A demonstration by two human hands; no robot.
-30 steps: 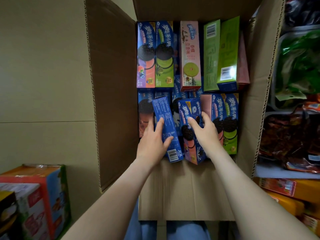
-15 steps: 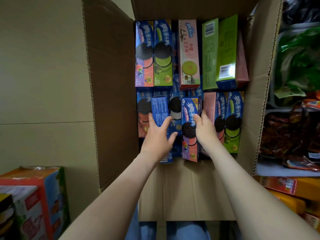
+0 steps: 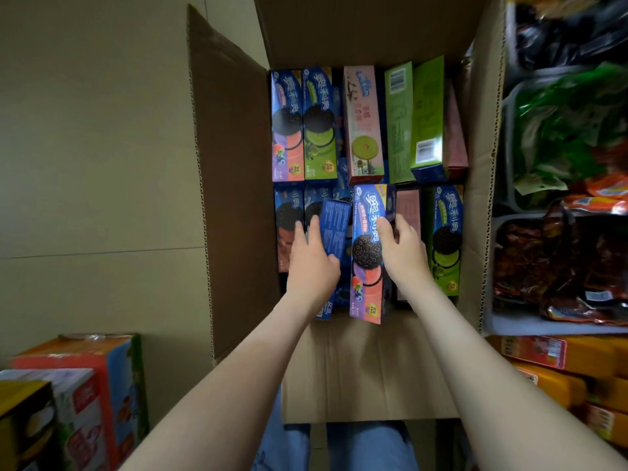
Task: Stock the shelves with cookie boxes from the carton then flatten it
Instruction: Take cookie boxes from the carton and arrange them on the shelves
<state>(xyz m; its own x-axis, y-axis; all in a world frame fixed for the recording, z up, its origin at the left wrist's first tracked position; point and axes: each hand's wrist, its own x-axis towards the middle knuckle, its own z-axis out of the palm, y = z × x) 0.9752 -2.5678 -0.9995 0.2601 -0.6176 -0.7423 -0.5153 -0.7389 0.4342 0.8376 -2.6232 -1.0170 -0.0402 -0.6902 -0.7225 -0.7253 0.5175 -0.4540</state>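
Carton [image 3: 356,362] open, flaps raised, two rows of cookie boxes [image 3: 319,124] inside. Right hand [image 3: 404,256] grips purple-pink box [image 3: 367,266] in near row, fingers [image 3: 401,226] curled round its edge. Left hand [image 3: 311,266] pinches blue box [image 3: 336,226] beside it, tilted on edge.

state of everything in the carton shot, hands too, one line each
carton, open, flaps up, boxes inside
blue box, tilted, gripped by left hand
berry box, raised above its row, gripped by right hand
far row, packed, untouched
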